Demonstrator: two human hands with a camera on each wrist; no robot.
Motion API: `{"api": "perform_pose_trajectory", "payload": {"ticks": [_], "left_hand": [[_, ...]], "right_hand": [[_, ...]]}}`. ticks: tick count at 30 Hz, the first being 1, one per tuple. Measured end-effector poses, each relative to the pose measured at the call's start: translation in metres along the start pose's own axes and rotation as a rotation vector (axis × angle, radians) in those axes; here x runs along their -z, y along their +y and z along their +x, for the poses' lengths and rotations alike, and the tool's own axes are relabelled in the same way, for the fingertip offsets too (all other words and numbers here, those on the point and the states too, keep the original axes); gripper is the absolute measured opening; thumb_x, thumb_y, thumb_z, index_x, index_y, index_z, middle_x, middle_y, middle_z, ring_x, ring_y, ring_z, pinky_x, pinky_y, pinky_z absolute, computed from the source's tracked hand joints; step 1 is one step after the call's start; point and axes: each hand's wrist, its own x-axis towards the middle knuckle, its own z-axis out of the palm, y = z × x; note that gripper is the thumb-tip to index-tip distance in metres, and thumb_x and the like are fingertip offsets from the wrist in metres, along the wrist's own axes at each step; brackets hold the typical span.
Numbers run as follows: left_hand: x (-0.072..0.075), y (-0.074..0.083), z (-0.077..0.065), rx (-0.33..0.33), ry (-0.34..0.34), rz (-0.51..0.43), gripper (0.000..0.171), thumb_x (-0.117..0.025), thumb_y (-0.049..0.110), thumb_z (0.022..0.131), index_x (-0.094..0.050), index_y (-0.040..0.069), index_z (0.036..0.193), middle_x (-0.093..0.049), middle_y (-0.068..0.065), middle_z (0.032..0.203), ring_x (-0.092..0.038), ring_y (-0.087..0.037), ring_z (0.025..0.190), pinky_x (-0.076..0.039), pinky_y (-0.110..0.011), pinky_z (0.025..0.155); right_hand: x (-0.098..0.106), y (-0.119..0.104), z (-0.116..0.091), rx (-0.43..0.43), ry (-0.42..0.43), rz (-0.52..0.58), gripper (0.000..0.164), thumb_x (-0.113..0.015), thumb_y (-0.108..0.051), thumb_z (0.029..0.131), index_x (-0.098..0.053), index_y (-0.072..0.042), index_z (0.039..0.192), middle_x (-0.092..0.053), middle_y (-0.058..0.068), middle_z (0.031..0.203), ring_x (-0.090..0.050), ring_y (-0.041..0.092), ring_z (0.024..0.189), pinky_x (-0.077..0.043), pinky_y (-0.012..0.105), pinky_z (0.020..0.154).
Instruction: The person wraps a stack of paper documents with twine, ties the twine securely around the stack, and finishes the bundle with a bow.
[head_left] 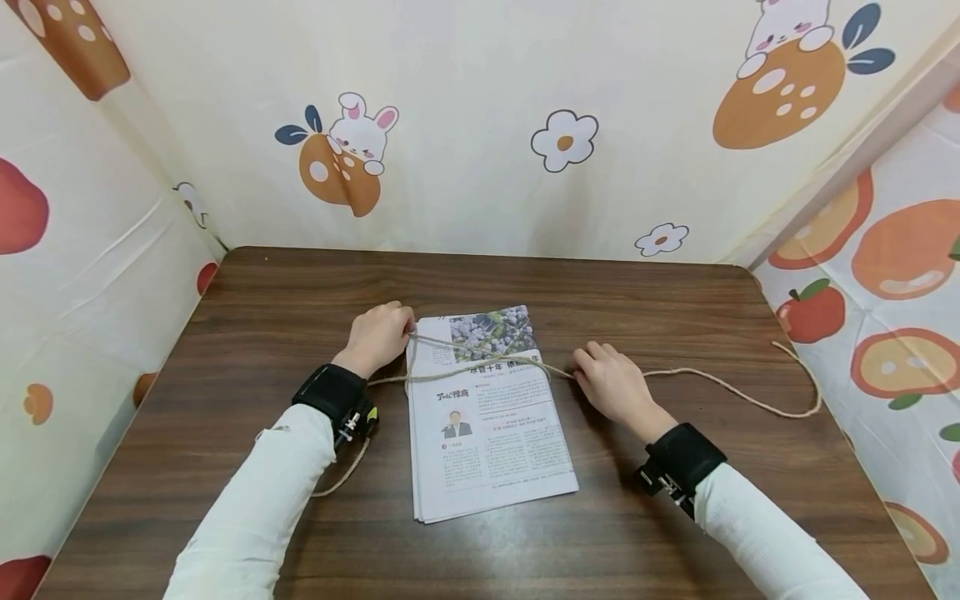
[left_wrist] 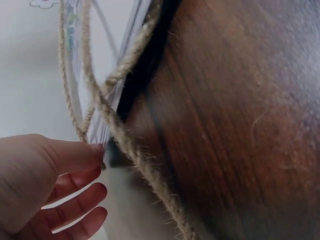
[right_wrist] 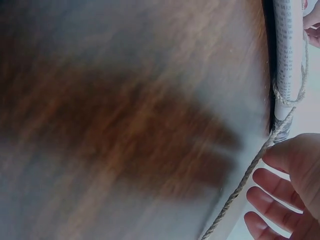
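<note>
A stack of folded newspapers (head_left: 495, 450) lies on the wooden table, its top sheet printed with a flower photo and a small portrait. Beige twine (head_left: 450, 374) crosses its upper part, strands meeting over the top sheet. At the stack's upper left edge, my left hand (head_left: 378, 335) pinches the twine between thumb and forefinger; in the left wrist view, the strands (left_wrist: 150, 172) cross beside the paper edges. Just right of the stack, my right hand (head_left: 609, 382) pinches the twine, whose strand (right_wrist: 234, 195) runs past the thumb tip in the right wrist view. The other fingers are loosely bent.
One twine tail curves across the table (head_left: 525, 558) toward its right edge; another comes out below the left wrist. Behind the table hangs a pale curtain (head_left: 465, 150) with rabbits and flowers. Fruit-printed sheets (head_left: 915, 325) flank both sides. Black straps (head_left: 684, 458) circle the wrists.
</note>
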Motion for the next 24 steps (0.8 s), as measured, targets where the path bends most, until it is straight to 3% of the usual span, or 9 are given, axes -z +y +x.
{"api": "perform_pose_trajectory", "payload": {"ticks": [11,24], "left_hand": [[0.000,-0.001,0.004,-0.058,0.100,0.043,0.004,-0.060,0.007,0.085,-0.062,0.010,0.083,-0.059,-0.007,0.083,-0.058,-0.025,0.075,-0.048,-0.038,0.056],[-0.002,-0.002,0.011,-0.087,0.161,0.068,0.005,-0.059,0.005,0.086,-0.057,0.008,0.082,-0.058,-0.008,0.081,-0.056,-0.025,0.071,-0.046,-0.036,0.051]], "right_hand": [[-0.001,-0.003,-0.001,0.013,0.003,0.006,0.009,-0.066,-0.010,0.081,-0.058,-0.010,0.082,-0.051,0.006,0.077,-0.052,0.026,0.069,-0.042,0.034,0.052],[-0.002,-0.004,-0.003,0.000,-0.019,0.021,0.010,-0.068,-0.010,0.080,-0.058,-0.010,0.082,-0.053,0.005,0.078,-0.053,0.024,0.070,-0.042,0.033,0.055]]}}
